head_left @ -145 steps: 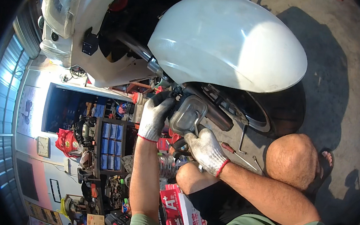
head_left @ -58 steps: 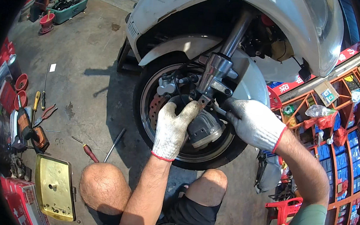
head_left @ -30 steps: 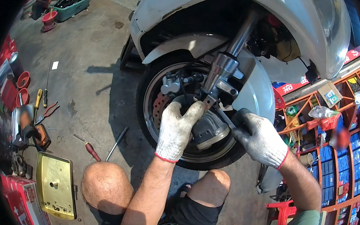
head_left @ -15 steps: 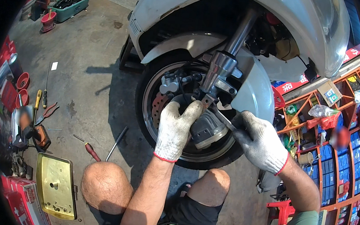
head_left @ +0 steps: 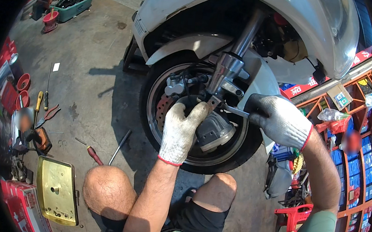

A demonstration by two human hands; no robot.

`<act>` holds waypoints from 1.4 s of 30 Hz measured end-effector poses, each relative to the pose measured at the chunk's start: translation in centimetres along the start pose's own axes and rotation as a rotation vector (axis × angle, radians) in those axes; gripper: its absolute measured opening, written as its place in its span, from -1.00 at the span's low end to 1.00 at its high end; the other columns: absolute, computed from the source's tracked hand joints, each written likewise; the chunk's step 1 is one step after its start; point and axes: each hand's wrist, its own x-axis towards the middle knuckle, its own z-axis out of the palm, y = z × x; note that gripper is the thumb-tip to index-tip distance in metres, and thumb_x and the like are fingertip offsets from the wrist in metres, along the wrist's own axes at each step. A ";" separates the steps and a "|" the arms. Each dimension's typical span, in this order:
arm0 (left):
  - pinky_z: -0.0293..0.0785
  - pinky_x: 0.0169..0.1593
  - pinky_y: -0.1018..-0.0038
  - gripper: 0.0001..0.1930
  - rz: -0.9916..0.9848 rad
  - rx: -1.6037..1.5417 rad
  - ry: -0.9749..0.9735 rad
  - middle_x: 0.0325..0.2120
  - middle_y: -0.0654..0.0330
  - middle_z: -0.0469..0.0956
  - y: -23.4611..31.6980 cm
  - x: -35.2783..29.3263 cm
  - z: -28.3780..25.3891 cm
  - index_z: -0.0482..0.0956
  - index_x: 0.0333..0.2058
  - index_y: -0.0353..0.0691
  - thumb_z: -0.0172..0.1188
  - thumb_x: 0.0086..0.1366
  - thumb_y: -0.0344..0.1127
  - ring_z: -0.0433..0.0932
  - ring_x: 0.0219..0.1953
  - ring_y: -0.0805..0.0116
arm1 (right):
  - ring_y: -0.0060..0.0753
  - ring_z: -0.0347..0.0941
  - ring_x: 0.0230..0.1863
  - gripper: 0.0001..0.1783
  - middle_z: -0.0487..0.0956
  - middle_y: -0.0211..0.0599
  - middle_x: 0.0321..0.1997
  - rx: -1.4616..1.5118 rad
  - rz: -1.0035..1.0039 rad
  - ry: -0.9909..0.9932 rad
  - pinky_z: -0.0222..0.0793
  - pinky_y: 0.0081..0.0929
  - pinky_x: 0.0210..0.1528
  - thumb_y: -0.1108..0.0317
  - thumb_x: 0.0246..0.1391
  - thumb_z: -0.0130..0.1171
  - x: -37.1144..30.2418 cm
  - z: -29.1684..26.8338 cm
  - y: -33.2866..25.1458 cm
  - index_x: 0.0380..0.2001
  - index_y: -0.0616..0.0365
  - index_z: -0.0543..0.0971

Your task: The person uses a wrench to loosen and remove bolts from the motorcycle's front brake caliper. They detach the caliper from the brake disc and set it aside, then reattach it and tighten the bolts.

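Both my hands wear white knit gloves with red cuffs. At the front wheel (head_left: 246, 155) of a pale scooter, my left hand (head_left: 180, 133) is closed, thumb and fingers on a small metal bracket (head_left: 214, 101) at the lower end of the silver fork leg (head_left: 224, 72). My right hand (head_left: 280, 118) grips a steel wrench (head_left: 236, 111), whose far end meets that bracket. My right fingers partly hide its handle. Below the bracket sits a grey hub casing (head_left: 215, 132). A brake caliper (head_left: 175, 87) and drilled disc (head_left: 163, 107) show left of the fork leg.
On the floor to the left lie a red-handled screwdriver (head_left: 94, 155), a metal bar (head_left: 120, 147), pliers (head_left: 48, 117) and a yellow tray (head_left: 75, 195). Orange shelving (head_left: 342, 211) with blue boxes and a red stool (head_left: 291, 220) stand at right.
My right hand has swung up and to the right, turning the wrench from a steep slant to nearly level. My left hand stays at the bracket.
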 end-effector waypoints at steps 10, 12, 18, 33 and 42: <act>0.51 -0.33 0.58 -0.72 -0.028 -0.003 -0.024 -0.39 0.18 0.65 0.8 -0.1 0.1 0.64 -0.19 -0.38 0.36 0.28 -0.25 0.58 -0.39 0.53 | -0.02 0.61 -0.21 -0.76 0.63 0.03 -0.27 0.021 -0.078 0.105 0.53 -0.17 -0.12 0.38 0.20 0.18 -0.5 1.8 1.3 -0.11 0.27 0.59; 0.52 -0.31 0.57 -0.72 0.008 -0.002 -0.013 -0.38 0.18 0.65 0.4 0.2 -0.2 0.65 -0.19 -0.38 0.36 0.28 -0.25 0.58 -0.39 0.52 | -0.06 0.63 -0.22 -0.80 0.61 0.07 -0.31 0.140 -0.099 0.166 0.53 -0.19 -0.13 0.44 0.20 0.14 -1.2 3.2 0.7 -0.15 0.31 0.57; 0.54 -0.27 0.56 -0.70 0.049 0.038 -0.027 -0.37 0.16 0.66 0.0 0.2 0.1 0.64 -0.17 -0.39 0.35 0.28 -0.25 0.60 -0.37 0.50 | 0.00 0.61 -0.32 -0.79 0.60 0.09 -0.35 0.331 -0.050 0.347 0.51 -0.21 -0.23 0.46 0.22 0.13 -2.0 9.4 0.4 -0.11 0.33 0.53; 0.55 -0.25 0.54 -0.70 0.019 0.039 0.005 -0.35 0.15 0.66 0.7 0.1 -0.1 0.64 -0.15 -0.38 0.33 0.30 -0.24 0.60 -0.36 0.48 | -0.01 0.62 -0.28 -0.81 0.62 0.04 -0.35 0.162 -0.108 0.221 0.54 -0.20 -0.18 0.44 0.22 0.13 -1.6 4.6 1.0 -0.14 0.30 0.58; 0.56 -0.23 0.55 -0.70 0.039 0.025 0.001 -0.31 0.15 0.64 0.7 0.3 0.0 0.62 -0.10 -0.37 0.33 0.28 -0.30 0.60 -0.34 0.48 | -0.02 0.61 -0.22 -0.77 0.62 0.03 -0.33 0.077 -0.003 0.057 0.52 -0.15 -0.13 0.37 0.27 0.10 -0.6 2.0 0.5 -0.10 0.25 0.58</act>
